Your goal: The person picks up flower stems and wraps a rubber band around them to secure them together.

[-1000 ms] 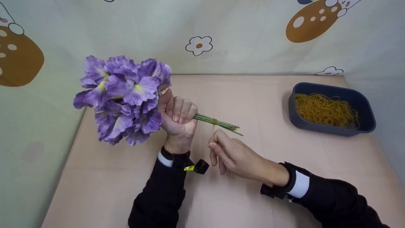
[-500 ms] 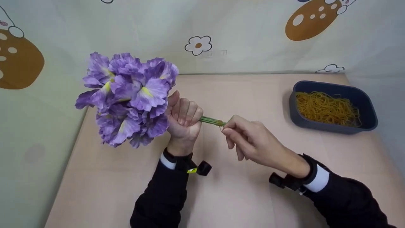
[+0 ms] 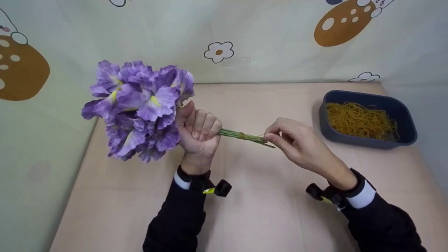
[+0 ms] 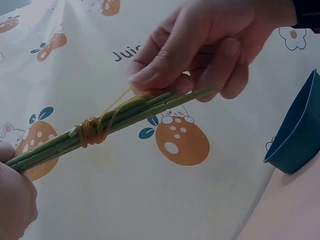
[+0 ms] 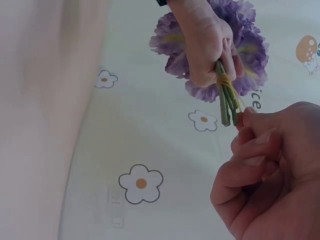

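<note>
A bunch of purple artificial flowers [image 3: 140, 108] is held above the table, blooms to the left and green stems [image 3: 231, 133] pointing right. My left hand [image 3: 199, 134] grips the stems just below the blooms. A yellow rubber band [image 4: 91, 132] is wound several times round the stems, and one loop of it stretches toward the stem ends. My right hand [image 3: 301, 145] pinches that loop between thumb and forefinger beside the stem tips. In the right wrist view the stretched strand runs from the wound band [image 5: 224, 80] to the fingertips.
At the back right of the table [image 3: 259, 217] stands a dark blue plastic box [image 3: 367, 142] with many loose yellow rubber bands [image 3: 360, 120] in it. A patterned cloth [image 3: 273, 45] hangs behind the table and along its left side.
My right hand has moved right and up from below the stems to their tips, drawing out the rubber band's loop. The left hand still holds the flowers in nearly the same place.
</note>
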`<control>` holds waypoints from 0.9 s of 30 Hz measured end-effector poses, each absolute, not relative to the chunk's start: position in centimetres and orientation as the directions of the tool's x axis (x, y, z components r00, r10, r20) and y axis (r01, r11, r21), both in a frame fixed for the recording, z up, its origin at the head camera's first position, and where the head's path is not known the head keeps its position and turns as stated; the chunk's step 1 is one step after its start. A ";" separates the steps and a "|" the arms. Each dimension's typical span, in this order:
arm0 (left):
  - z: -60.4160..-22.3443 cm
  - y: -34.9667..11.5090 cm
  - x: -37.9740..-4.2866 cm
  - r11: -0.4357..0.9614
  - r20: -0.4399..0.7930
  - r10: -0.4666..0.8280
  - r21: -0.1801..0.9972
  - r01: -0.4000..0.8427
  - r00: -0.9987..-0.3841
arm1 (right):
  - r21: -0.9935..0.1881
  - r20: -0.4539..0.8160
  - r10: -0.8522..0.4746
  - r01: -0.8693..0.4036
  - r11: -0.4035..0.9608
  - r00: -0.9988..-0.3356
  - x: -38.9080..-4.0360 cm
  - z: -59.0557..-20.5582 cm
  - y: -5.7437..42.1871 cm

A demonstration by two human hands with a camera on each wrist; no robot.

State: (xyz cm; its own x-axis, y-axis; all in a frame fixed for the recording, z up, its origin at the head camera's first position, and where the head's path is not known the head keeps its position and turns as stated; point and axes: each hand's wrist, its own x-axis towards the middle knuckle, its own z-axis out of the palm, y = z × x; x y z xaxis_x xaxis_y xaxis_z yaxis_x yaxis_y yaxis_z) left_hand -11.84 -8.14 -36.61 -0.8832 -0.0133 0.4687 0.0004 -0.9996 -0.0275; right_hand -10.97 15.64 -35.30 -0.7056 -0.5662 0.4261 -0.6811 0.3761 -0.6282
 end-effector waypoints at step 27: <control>-36.2 -9.1 -11.6 -0.981 0.374 0.091 -0.124 -0.147 -0.923 | -0.446 0.590 -0.646 -0.862 0.241 -0.485 -11.9 -36.0 17.0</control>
